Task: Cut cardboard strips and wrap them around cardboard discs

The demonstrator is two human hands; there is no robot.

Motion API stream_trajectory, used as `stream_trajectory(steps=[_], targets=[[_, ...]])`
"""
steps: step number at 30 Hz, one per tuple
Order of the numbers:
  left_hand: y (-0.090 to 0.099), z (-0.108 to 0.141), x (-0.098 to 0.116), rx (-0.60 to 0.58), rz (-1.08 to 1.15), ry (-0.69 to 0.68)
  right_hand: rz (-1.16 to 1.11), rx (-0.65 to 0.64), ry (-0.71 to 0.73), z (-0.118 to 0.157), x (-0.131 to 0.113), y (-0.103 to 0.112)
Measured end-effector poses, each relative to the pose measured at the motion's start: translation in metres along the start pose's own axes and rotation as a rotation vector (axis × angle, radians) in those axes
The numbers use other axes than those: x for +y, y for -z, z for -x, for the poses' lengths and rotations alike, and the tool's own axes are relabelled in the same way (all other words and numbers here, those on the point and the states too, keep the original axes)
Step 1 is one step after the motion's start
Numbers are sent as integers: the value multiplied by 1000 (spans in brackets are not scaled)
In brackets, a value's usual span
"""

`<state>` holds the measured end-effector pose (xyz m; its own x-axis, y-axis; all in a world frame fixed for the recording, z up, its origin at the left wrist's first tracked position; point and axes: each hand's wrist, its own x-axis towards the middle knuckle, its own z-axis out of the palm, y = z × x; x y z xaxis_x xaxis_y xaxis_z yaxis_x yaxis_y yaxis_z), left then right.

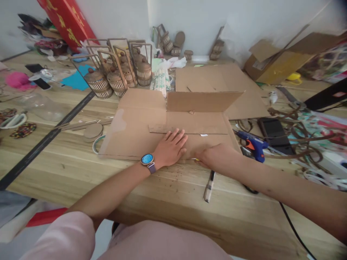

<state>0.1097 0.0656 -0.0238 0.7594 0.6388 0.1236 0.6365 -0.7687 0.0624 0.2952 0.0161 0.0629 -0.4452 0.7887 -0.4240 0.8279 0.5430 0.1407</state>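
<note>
And there lay the cardboard sheet (135, 130), opened out on the wooden table (173, 195)! Take the left hand (170, 148) as the centre of the clock: it was planted palm-down, fingers spread, fingertips reaching onto a narrow cardboard strip (202, 129) that ran from twelve round towards three. At between three and four, the right hand (217, 156) was curled in at the near edge; a fleck of yellow showed by its fingers (whether it pinched something there, I could not tell).

The score so far? The unfolding looked done, with the main panels flat; one creased flap (200, 101) stood tilted up at one o'clock, not yet pressed down. Whether the strip was cut free or merely lay on top was unclear. The broad panel looked whole, so my call was part-way, with the flap and near edge left.

Now the textures: matt brown board, a pale scuffed patch at ten, smooth streaky wood grain below. At eleven, lidded baskets (143, 72) showed striped woven walls under angular handles. A glossy blue glue gun (253, 144) lay at three, and a slim tool (208, 187) with a pale, rough-looking end at four-thirty.
</note>
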Motion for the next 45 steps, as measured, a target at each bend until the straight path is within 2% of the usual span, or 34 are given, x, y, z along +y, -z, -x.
stream_trajectory(steps=[8,22,30,35,37,39,42,44,45], targets=[[-3,3,-3,15,-2,-10,-5,-117,-36,4,-1,6],[-2,3,-3,-3,6,-10,14,-106,-38,13,13,-5],[-2,3,-2,-13,6,-1,41,-116,-87,29,31,-17],[2,3,-3,52,25,-4,42,-111,-71,31,38,-15],[8,7,5,116,44,4,42,-114,-64,30,38,-12],[16,14,23,152,66,-29,43,-108,-61,29,38,-10],[23,26,63,66,147,-346,51,-88,-54,28,36,-9],[24,29,88,19,176,-399,60,-78,-45,27,34,-10],[24,29,98,-4,178,-357,63,-73,-39,26,33,-10]])
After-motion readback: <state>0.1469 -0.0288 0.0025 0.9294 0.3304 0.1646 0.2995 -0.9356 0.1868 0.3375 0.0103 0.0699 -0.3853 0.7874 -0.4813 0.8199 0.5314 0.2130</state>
